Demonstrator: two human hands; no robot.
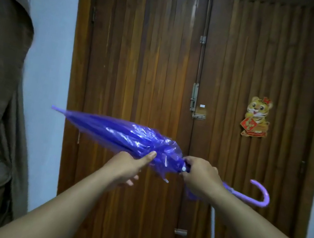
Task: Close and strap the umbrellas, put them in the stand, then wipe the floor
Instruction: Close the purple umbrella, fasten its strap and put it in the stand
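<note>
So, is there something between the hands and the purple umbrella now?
No. The left hand holds the folded canopy of the purple umbrella, and the right hand grips it near the canopy's base. The stand is not in view.

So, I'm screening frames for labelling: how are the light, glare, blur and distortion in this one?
Head view: dim, bluish indoor light with no hard shadows; white glare streaks on the folded purple umbrella canopy; slight motion blur on its tip and around the left hand and right hand; wide-angle bowing along the wooden door frame; tiger sticker is soft but legible.
</note>
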